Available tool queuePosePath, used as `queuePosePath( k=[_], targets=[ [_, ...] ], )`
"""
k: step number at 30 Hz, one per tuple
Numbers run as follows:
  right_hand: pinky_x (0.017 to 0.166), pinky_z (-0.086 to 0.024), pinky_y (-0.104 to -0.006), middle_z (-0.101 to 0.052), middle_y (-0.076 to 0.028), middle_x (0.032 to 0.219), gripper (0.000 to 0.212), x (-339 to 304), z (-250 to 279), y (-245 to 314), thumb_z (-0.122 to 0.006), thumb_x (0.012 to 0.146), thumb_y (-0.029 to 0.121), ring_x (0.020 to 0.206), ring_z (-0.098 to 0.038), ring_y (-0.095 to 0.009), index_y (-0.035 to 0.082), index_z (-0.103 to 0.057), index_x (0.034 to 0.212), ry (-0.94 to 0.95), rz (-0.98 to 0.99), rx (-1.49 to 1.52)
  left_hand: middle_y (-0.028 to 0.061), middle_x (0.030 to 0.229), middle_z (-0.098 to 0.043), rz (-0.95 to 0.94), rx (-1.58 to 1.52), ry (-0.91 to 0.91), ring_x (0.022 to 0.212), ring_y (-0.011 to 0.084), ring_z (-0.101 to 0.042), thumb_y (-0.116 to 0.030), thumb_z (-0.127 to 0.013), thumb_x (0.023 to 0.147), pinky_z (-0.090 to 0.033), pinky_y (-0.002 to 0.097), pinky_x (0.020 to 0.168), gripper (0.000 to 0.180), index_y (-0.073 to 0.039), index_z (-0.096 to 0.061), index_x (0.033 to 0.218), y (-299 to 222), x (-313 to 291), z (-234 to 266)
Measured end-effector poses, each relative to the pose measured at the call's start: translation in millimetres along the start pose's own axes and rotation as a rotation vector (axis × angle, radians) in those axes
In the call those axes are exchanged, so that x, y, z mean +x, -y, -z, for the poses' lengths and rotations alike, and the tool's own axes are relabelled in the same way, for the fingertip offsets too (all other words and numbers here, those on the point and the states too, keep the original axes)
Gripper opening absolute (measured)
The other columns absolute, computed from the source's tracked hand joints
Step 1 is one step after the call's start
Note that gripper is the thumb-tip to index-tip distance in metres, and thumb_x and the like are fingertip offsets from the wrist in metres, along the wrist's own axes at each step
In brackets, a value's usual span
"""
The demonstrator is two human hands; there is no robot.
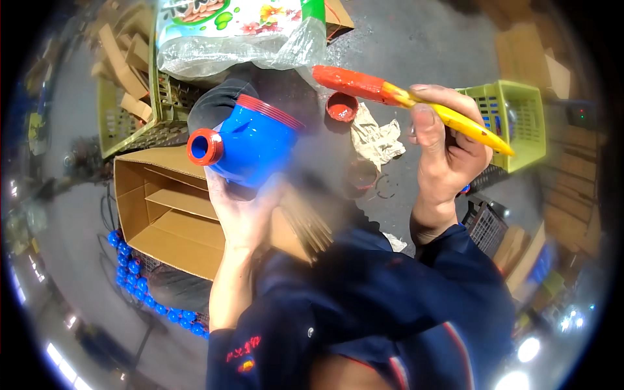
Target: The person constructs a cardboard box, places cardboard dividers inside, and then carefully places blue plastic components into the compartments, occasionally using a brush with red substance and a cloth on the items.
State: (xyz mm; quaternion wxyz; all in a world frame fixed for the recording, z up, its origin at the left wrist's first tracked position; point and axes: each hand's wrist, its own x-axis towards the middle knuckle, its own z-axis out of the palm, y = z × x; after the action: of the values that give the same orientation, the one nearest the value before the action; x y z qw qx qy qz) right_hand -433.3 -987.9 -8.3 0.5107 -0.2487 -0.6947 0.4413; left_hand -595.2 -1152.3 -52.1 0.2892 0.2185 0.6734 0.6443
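My left hand [239, 211] grips a glossy blue pipe fitting [257, 146] from below. The fitting is hollow, with a small red-coated opening facing left and a wider red threaded rim on top. In my right hand [448, 140], the fingers pinch a paintbrush [471, 130] by its yellow handle. Its head, coated in wet red paint, points left and is apart from the fitting. Beyond the brush on the floor stands a small round pot [342, 107] with red paint inside. Crumpled pale paper [377, 138] lies beside the pot. A blurred patch covers the middle of the view.
An open cardboard box [175, 244] stands at the left, near several blue round parts [149, 300]. Behind it, a yellow-green crate [123, 130] holds cardboard pieces. A plastic-wrapped printed bag [240, 49] sits at the far side. Another yellow-green crate [525, 123] is at the right.
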Motion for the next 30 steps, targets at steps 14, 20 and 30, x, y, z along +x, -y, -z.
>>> queuePosePath(
  k=[14,20,30],
  targets=[
    [0.057,-0.047,-0.0251,-0.073,-0.009,0.089,0.025,20.7,-11.8,0.1,-0.082,0.077,0.01,0.062,-0.06,-0.017,0.001,-0.071,0.098,0.29,0.325,-0.08,0.0121,0.134,-0.043,0.015,-0.053,0.035,0.121,0.0242,-0.05,0.009,-0.076,0.064,-0.048,0.039,0.099,0.095,-0.007,-0.029,0.146,-1.6,0.8,5.0],
    [0.058,-0.04,-0.0284,-0.072,-0.012,0.082,0.03,25.3,-11.1,2.8,-0.082,0.078,0.019,0.063,-0.061,-0.019,-0.002,-0.068,0.095,0.38,0.357,-0.137,0.0133,0.13,-0.047,-0.144,0.106,0.067,0.117,0.0227,-0.053,0.001,-0.081,0.061,-0.044,0.0381,0.103,0.098,-0.002,-0.029,0.144,10.3,5.4,9.7],
    [0.058,-0.04,-0.0284,-0.073,-0.013,0.085,0.031,27.1,-15.2,1.0,-0.081,0.078,0.021,0.062,-0.061,-0.018,-0.002,-0.068,0.095,0.405,0.382,-0.165,0.0132,0.129,-0.048,-0.152,0.196,0.059,0.116,0.0219,-0.053,0.0,-0.082,0.061,-0.044,0.0376,0.103,0.095,-0.001,-0.032,0.142,7.6,6.7,8.1]
  ],
)
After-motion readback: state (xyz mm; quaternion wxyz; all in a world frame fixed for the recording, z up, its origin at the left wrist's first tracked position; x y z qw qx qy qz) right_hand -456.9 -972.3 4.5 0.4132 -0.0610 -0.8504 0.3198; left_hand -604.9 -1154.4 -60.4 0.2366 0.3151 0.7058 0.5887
